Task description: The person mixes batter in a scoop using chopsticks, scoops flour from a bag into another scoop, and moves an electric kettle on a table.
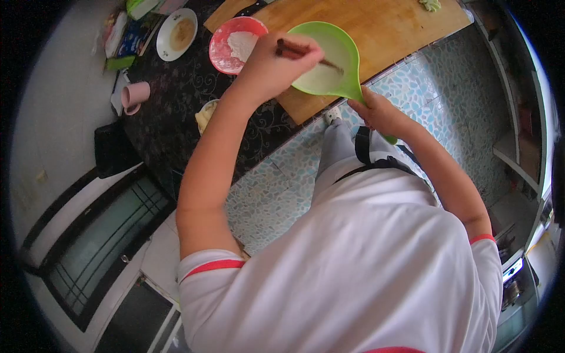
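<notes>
My left hand (271, 67) grips dark brown chopsticks (288, 49), their tips reaching down into a green bowl with a long handle (355, 62). A smooth, whitish liquid (321, 79) covers the inside of that bowl. Closed around the bowl's handle is my right hand (385, 115), on the near side of the table edge. Just left of the green bowl, partly behind my left hand, stands a red bowl (219, 50) with white powder (241, 44) in it. The fingertips of my left hand are partly hidden.
A wooden board (391, 29) lies under the green bowl on the black patterned table (176, 97). A white plate (163, 47), a pink mug (136, 94) and a small dish of pale yellow pieces (205, 116) stand on the left. Greenish dough-like food (431, 5) sits at the board's far end.
</notes>
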Tool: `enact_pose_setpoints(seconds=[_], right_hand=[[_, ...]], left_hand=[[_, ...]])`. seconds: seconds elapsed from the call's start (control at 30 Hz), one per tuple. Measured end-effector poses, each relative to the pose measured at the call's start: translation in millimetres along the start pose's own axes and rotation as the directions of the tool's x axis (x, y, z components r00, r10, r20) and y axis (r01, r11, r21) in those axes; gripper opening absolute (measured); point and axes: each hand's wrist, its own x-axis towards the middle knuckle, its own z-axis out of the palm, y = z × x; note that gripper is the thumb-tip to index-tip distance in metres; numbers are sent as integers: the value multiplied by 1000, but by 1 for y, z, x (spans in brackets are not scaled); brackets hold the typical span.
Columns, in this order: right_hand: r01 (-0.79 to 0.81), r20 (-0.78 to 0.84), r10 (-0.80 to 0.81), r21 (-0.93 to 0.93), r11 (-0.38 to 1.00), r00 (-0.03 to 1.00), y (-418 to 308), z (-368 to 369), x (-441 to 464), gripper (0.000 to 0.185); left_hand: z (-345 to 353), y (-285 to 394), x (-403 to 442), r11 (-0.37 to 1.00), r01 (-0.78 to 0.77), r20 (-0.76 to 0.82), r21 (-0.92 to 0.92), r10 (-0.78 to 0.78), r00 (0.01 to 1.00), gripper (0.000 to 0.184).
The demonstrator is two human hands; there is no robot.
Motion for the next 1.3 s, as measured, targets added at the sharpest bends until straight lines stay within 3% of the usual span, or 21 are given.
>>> enact_pose_setpoints(seconds=[0.1, 0.13, 0.17, 0.23, 0.3, 0.4, 0.43, 0.47, 0.6, 0.7, 0.77, 0.9, 1.03, 1.07, 1.13, 1.2, 1.3], right_hand=[[63, -6, -63, 30, 998, 998, 12, -1, 3, 32], [26, 17, -26, 19, 999, 1000, 12, -3, 3, 33], [-8, 38, 8, 8, 1000, 999, 10, -6, 3, 33], [-53, 80, 51, 15, 998, 995, 2, -12, 3, 34], [-80, 122, 74, 51, 995, 990, -6, -16, 0, 36], [-31, -62, 17, -231, 973, 998, 0, -10, -1, 38], [-1, -77, -19, -249, 968, 997, -1, -10, -2, 38], [31, -92, -58, -271, 962, 994, -5, -12, -2, 38], [71, -63, -89, -243, 968, 994, 8, -6, 5, 37], [159, -100, -186, -234, 959, 977, 16, -1, 9, 37], [137, -65, -163, -288, 948, 985, 4, -7, 3, 39], [39, -54, -58, -312, 949, 997, 2, -9, 7, 39], [88, -87, -123, -335, 938, 989, 9, -7, 8, 39], [114, -106, -158, -337, 934, 982, 11, -7, 10, 39], [58, -73, -87, -333, 941, 994, 2, -12, 7, 41], [22, -62, -44, -313, 949, 997, -2, -13, 5, 41], [33, -76, -56, -283, 958, 996, 4, -8, 6, 40]], left_hand=[[-6, -12, 28, 999, -34, -184, -39, 26, 983, 19], [-14, -18, 33, 985, -66, -209, -158, 31, 977, 21], [-24, -10, 32, 999, -5, -263, -46, -7, 965, 21], [-48, -21, 28, 997, 30, -311, -70, -51, 949, 21], [-55, -9, 13, 993, 104, -308, -52, -115, 944, 21], [-36, 11, -3, 972, 167, -229, -163, -202, 952, 18], [-26, 16, -5, 956, 189, -189, -223, -233, 954, 17], [-21, 15, -4, 979, 149, -169, -141, -172, 970, 16], [-48, -15, 2, 982, 127, -368, -142, -172, 914, 17], [-44, 6, -12, 994, 72, -338, 85, -40, 940, 18], [-29, 15, -13, 997, 47, -209, 54, -34, 977, 19], [-57, -12, 6, 997, 55, -257, 52, -40, 966, 19], [-13, 10, -1, 997, 78, -94, -16, -80, 992, 21], [-5, 17, 3, 996, -31, 27, 83, 29, 999, 21], [10, 51, 16, 982, 188, -77, 6, -187, 979, 20], [3, 25, 35, 996, 86, -168, 4, -84, 982, 17], [-58, -43, 42, 974, -20, -285, 227, 86, 955, 23]])
